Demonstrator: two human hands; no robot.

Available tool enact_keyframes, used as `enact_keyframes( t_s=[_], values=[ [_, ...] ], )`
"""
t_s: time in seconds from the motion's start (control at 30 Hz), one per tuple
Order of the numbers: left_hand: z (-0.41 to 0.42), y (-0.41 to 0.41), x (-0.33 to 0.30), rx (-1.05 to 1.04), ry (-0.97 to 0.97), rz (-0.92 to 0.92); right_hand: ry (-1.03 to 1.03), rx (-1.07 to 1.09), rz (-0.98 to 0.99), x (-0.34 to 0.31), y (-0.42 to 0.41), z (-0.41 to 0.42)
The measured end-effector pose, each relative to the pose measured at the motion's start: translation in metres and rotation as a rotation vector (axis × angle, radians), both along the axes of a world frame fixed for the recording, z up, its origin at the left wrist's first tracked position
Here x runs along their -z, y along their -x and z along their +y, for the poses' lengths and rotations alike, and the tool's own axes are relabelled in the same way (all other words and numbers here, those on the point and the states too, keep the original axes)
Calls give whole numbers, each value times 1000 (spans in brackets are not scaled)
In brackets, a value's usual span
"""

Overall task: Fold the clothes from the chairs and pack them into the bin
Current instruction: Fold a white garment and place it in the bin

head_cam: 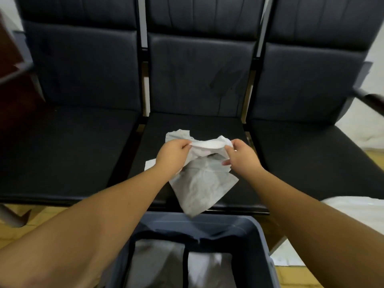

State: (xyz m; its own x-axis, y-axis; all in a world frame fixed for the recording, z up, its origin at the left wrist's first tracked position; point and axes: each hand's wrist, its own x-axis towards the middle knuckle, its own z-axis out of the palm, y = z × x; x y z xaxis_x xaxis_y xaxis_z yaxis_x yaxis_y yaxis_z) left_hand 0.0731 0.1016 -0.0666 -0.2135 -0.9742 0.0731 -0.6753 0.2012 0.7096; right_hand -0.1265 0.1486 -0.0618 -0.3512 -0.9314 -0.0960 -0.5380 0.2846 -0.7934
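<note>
the person is in the folding step. a pale grey garment (202,183) lies crumpled on the middle chair (197,125), its lower end hanging over the seat's front edge toward the bin (264,242). the left hand (172,154) pinches the garment's upper edge on one side, and the right hand (241,155) pinches the same edge on the other, so the cloth is raised in a short ridge between them. both hands are grasping cloth, not lying loose. what kind of garment it is cannot be told from its bunched shape.

the next move likely calls for drawing the two hands apart to pull that edge taut, then laying the garment flat on the seat so it can be folded squarely. the hanging end would need to come up onto the seat first, or it may drag the piece off.

the bin stands just in front of the middle chair, below the arms, and already holds folded cloth: a grey piece (158,265) beside a white piece (209,267). the left chair (68,142) and right chair (307,142) show bare seats. white cloth (357,213) lies at the right edge, past the right forearm, its nature unclear. nothing blocks the path from seat to bin.
</note>
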Motion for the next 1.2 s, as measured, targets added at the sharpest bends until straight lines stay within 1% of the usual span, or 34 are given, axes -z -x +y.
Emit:
enact_keyframes(
  t_s=[0.13,0.2,0.37,0.5,0.63,0.8,0.9,1.0,1.03,1.13,1.17,1.2],
  values=[
    [12,3,-66,-52,67,95,111,35,-172,-81,-4,9],
    [19,1,-102,-71,105,126,190,40,-215,-120,-6,18],
    [52,-4,-191,-40,198,195,351,23,-208,-205,-10,58],
    [84,-8,-256,-24,285,229,434,43,-125,-263,-15,99],
    [120,-13,-307,-31,313,272,460,25,-82,-306,-21,136],
    [156,-23,-357,2,346,252,451,-51,-164,-341,-19,173],
    [173,-34,-383,-11,373,232,428,-132,-118,-354,-11,192],
    [184,-47,-406,-36,389,214,402,-136,-75,-362,-1,205],
    [187,-49,-411,-37,387,222,391,-124,-20,-362,1,209],
    [199,-51,-422,-35,359,271,345,-91,284,-355,0,217],
    [202,-49,-423,-34,349,286,338,-94,329,-351,-4,219],
    [206,-46,-423,-30,343,296,338,-114,320,-347,-11,222]
  ],
)
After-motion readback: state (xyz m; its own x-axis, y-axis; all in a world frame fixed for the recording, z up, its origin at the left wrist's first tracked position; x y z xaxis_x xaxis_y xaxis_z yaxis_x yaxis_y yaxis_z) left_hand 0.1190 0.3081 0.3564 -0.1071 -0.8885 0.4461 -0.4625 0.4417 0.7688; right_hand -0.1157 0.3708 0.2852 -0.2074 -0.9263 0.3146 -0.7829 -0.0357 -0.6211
